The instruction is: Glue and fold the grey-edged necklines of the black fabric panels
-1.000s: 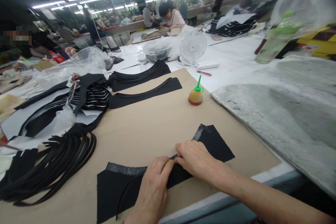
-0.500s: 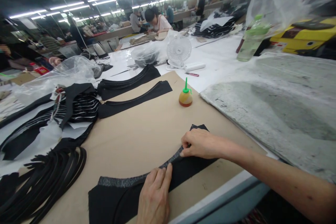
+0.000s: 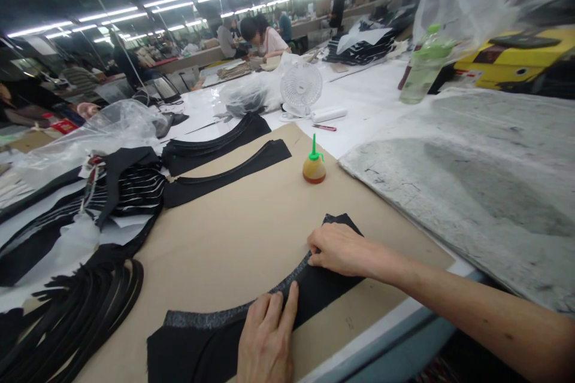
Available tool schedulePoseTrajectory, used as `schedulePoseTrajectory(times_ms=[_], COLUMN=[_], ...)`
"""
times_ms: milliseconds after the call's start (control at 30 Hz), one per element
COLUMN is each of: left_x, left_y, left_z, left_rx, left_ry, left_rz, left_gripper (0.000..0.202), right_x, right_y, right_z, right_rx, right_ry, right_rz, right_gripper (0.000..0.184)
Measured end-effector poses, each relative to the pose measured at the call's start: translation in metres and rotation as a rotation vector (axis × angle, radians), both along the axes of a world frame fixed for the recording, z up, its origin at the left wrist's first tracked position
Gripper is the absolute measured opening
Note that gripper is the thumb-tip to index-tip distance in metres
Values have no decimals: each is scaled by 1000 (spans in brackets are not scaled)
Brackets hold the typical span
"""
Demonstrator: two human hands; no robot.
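A curved black fabric piece with a grey speckled upper edge lies on the brown paper sheet near the table's front edge. My left hand lies flat on its middle, fingers together and stretched toward the grey edge. My right hand rests on the piece's right part, with its fingertips pressed against the folded edge. Neither hand lifts the fabric.
A small glue bottle with a green nozzle stands beyond my hands. More curved black pieces lie farther back, black strips at the left. A grey pad fills the right. A fan, a green bottle and seated people are behind.
My right hand has slid right along the curved edge, away from my left hand, and the edge between them now lies folded down. The view has shifted a little.
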State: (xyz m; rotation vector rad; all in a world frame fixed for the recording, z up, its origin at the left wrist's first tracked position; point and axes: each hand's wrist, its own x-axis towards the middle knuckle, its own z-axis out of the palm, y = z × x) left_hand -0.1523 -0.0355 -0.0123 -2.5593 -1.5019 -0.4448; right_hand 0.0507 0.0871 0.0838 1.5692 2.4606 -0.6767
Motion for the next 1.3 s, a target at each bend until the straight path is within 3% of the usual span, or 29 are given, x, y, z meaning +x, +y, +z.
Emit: schedulePoseTrajectory(times_ms=[267, 467, 600, 667, 767, 867, 967, 1100, 1300], left_x=[3, 15, 36, 46, 58, 62, 63, 64, 65], left_y=[1, 8, 21, 25, 26, 23, 22, 23, 24], left_z=[4, 23, 31, 29, 21, 12, 7, 0, -4], left_rx=[6, -126, -160, -205, -230, -182, -141, -116, -69], left_ry=[38, 3, -79, -109, -158, -175, -147, -130, -108], left_rz=[7, 74, 2, -34, 12, 58, 66, 90, 99], left_gripper=[68, 61, 57, 58, 56, 55, 59, 60, 61], right_x=[-2, 2, 2, 2, 6, 22, 43, 59, 55], right_y=[-3, -3, -4, -5, -3, 8, 21, 28, 22], right_z=[-1, -9, -9, -8, -5, 1, 2, -8, -22], right_rx=[12, 83, 128, 124, 102, 51, -23, -61, 31], right_ry=[-50, -29, -28, -31, -26, 13, 102, 244, 243], right_rz=[-9, -5, 5, -12, -52, -121, -198, -185, -208], right_gripper=[21, 22, 21, 21, 27, 32, 23, 13, 9])
